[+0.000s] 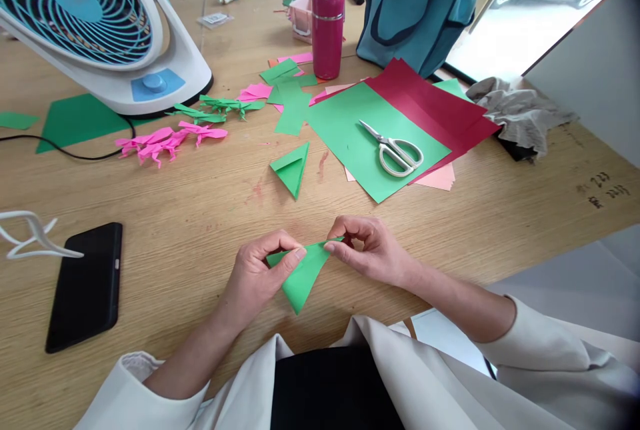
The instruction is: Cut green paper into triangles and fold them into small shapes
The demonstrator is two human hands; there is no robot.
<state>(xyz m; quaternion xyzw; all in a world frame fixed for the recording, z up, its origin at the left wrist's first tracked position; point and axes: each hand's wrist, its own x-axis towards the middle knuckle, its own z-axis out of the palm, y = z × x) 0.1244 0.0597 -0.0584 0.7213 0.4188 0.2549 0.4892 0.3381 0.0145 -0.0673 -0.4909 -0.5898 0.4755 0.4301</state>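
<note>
Between my two hands is a folded green paper triangle (302,281), its long edge on top and one point hanging down toward me. My left hand (263,270) pinches its left part between thumb and fingers. At the upper right corner, my right hand (367,250) pinches the same edge, thumb against fingertips. Just beyond my hands another folded green triangle (293,172) lies on the table. White-handled scissors (396,151) rest on a green paper sheet (345,117) to the right of it, over dark red sheets (425,107).
A fan (165,77) stands back left, with folded pink figures (163,141) and green figures (225,105) before it. A black phone (85,287) lies left. Farther back are green paper pieces (293,107), a magenta flask (328,33), a teal bag (415,10) and a crumpled cloth (517,113).
</note>
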